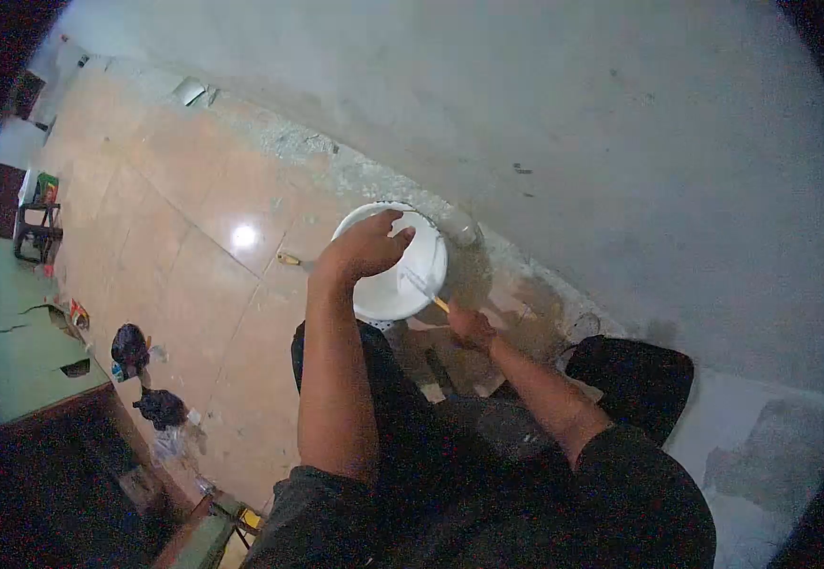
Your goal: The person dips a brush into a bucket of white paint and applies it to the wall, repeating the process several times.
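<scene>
A white bucket (436, 258) stands on the tiled floor near the wall, white inside. My left hand (369, 248) reaches over its near-left side, thumb and forefinger apart, with nothing visible between them. From the right, my right hand (472, 328) is closed around a yellow-handled tool (419, 281) that looks like a scraper. Its pale, narrow end points into the bucket. Another yellow-handled tool (289, 258) lies on the floor left of the bucket, partly hidden by my left arm.
A grey plastered wall (621, 171) rises along the right, with crumbly debris (308, 147) at its foot. Beside the bucket is a clear plastic container (464, 228). Dark bags (161, 408) and a green-topped table (33, 332) are at left; a black object (630, 384) sits right.
</scene>
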Available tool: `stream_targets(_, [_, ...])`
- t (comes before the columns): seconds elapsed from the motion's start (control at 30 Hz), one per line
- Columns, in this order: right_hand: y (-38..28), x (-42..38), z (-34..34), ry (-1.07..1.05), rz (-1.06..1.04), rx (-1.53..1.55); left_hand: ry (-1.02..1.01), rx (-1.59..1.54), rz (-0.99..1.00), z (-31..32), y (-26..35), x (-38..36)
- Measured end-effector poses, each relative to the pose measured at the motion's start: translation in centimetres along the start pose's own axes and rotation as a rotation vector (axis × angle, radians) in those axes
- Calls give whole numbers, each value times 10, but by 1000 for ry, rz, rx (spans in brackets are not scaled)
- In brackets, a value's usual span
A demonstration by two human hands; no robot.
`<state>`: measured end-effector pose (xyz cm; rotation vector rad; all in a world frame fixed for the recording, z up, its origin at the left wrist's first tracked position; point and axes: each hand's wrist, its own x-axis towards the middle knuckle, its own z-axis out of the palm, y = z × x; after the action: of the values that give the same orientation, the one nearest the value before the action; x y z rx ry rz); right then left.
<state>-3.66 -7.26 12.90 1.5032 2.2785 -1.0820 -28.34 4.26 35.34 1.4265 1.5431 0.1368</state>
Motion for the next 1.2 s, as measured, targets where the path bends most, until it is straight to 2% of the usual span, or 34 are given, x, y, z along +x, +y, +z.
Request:
stream_targets(0.1, [2,-6,0,109,-40,29,21,60,67,2,2,6])
stream_targets(0.17, [-8,-17,-16,-47,121,277,-16,36,43,2,4,7])
stream_targets(0.2, [-1,-17,-4,-39,127,280,-20,41,51,5,2,10])
stream_targets(0.27, [29,-8,33,214,-162,378,-33,110,56,10,1,22])
stream_targets(0.3, [27,-12,26,233,-152,378,-38,119,75,11,5,24])
stream_targets(0.37, [14,-19,6,10,87,783,-37,184,133,13,16,24])
stream_targets(0.4, [16,-22,8,34,93,787,-42,194,154,14,24,22])
stream_targets(0.47, [29,-27,21,166,-101,937,-72,204,83,18,41,20])
stream_targets(0.5, [26,-36,8,191,-97,938,-43,214,118,23,44,21])
stream_targets(0.53, [17,-51,-13,73,99,1092,-48,226,138,27,47,23])
stream_targets(0.57, [12,-64,-29,-49,294,1239,-39,259,175,29,51,25])
stream_targets(0.6, [18,-70,-31,-23,293,1247,-32,295,210,31,51,31])
stream_targets(0.63, [25,-79,-33,7,230,1377,-68,474,322,35,39,52])
stream_targets(0.67, [34,-88,-35,42,161,1505,-72,489,346,34,36,59])
stream_targets(0.73, [43,-111,-49,84,218,1512,-333,535,629,34,52,46])
stream_targets(0.77, [47,-123,-59,97,276,1511,-278,189,280,43,67,28])
stream_targets(0.8, [47,-137,-73,125,270,1520,-331,107,220,50,68,29])
stream_targets(0.87, [47,-169,-100,165,202,1394,-451,160,161,59,80,18])
stream_targets(0.93, [68,-194,-114,142,128,1504,-516,150,108,82,112,-2])
stream_targets(0.97, [74,-206,-121,135,112,1452,-568,235,167,98,106,9])
stream_targets(1.0, [80,-216,-125,129,97,1399,-746,205,708,112,88,28])
stream_targets(1.03, [63,-192,-119,134,11,1385,-760,263,671,102,63,42])
stream_targets(1.1, [68,-194,-119,160,-63,1423,-767,338,625,142,62,52])
stream_targets(1.13, [67,-196,-115,174,-137,1447,-820,266,724,163,48,61])
stream_targets(1.17, [64,-197,-112,186,-141,1451,-874,191,818,177,44,65])
stream_targets(1.2, [58,-197,-110,220,-75,1490,-881,201,821,176,62,48])
